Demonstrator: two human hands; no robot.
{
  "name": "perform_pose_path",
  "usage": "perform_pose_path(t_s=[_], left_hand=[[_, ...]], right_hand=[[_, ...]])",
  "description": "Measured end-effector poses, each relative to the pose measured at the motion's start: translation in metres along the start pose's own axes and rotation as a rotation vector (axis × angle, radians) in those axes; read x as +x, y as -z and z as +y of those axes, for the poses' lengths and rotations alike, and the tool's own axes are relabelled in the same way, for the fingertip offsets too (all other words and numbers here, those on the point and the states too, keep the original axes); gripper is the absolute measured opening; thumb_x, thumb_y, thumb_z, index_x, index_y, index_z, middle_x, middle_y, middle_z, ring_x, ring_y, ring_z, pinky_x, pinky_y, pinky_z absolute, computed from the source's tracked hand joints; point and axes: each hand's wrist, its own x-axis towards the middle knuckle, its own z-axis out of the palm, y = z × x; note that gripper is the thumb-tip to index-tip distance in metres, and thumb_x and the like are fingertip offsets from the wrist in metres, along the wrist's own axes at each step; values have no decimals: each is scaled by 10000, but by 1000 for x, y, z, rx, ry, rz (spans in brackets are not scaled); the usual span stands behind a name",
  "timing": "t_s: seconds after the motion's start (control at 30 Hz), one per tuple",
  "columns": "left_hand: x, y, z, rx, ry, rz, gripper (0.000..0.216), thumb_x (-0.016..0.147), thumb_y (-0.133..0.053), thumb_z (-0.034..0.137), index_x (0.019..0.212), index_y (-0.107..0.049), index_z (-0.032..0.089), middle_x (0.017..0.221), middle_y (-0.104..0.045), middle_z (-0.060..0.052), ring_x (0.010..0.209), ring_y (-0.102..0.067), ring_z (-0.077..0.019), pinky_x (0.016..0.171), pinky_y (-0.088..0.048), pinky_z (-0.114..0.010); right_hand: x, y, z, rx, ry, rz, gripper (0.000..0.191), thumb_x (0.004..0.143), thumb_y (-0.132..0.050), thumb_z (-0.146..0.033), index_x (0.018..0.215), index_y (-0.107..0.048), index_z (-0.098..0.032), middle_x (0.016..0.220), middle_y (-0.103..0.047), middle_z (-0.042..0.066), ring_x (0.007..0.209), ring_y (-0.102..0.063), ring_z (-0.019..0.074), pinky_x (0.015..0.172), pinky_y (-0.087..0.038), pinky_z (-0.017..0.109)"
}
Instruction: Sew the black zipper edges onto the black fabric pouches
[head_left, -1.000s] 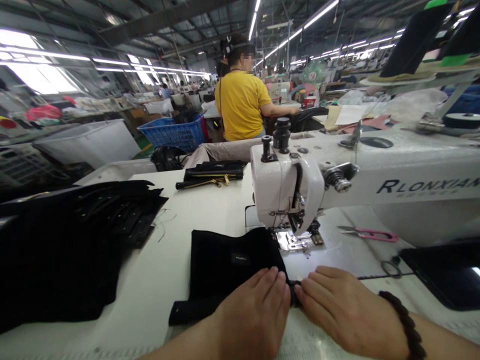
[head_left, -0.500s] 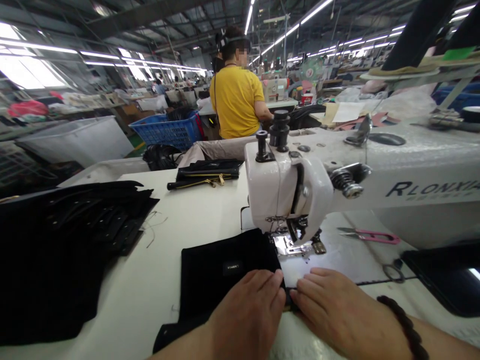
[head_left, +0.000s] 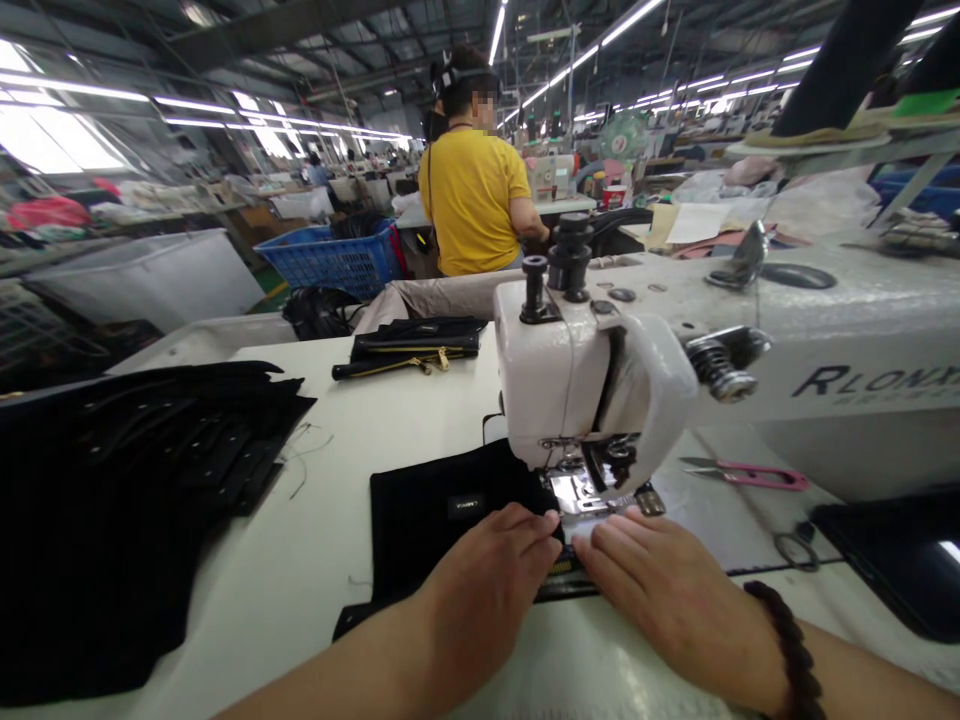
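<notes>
A black fabric piece (head_left: 435, 505) with a small label lies on the white table, its right edge close to the presser foot (head_left: 592, 490) of the white sewing machine (head_left: 600, 390). My left hand (head_left: 484, 590) lies flat on the fabric's near right part, fingers together. My right hand (head_left: 660, 590), with a dark bead bracelet at the wrist, presses flat beside it on the fabric's edge strip, fingertips close to the presser foot. Neither hand grips anything.
A large pile of black pieces (head_left: 127, 480) covers the table's left. A black zipped pouch (head_left: 412, 345) lies at the back. Pink thread snips (head_left: 750, 475) rest right of the needle, by a dark tray (head_left: 900, 560). A person in a yellow shirt (head_left: 472, 200) sits ahead near a blue basket (head_left: 337, 260).
Both hands have slid forward with the black fabric, bringing its edge up to the presser foot. My head has moved nearer to the machine.
</notes>
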Motion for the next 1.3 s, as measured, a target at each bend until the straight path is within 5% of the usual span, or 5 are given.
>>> perform_pose_path(t_s=[0.33,0.6,0.8,1.3], left_hand=[[5,0,-8,231,-83,-33,310,806,-428,167,1085,-531,81,1153,-552,-67,1056,-463,-165,940,-308,-271],[10,5,-14,218,-119,-179,418,804,-453,213,1173,-459,16,1197,-498,-113,1113,-396,-237,972,-277,-314],[10,5,-15,184,-101,-150,358,823,-443,211,1137,-494,45,1159,-529,-88,1060,-429,-196,967,-276,-279],[15,8,-17,165,-81,-227,350,794,-477,169,1125,-504,57,1102,-552,-76,1023,-427,-210,946,-317,-298]], right_hand=[[4,-3,6,6,6,-47,391,889,-189,-52,861,-579,-69,657,-534,56,578,-455,156,522,-337,282],[8,-1,5,73,-83,-34,356,854,-222,-1,852,-570,-77,699,-565,71,599,-494,140,514,-345,243],[2,-9,4,137,-223,-44,350,903,-238,-120,753,-553,-152,670,-554,42,576,-485,152,493,-304,260],[2,-13,5,100,-252,-13,322,904,-262,-150,743,-541,-165,667,-565,36,556,-491,151,502,-307,260]])
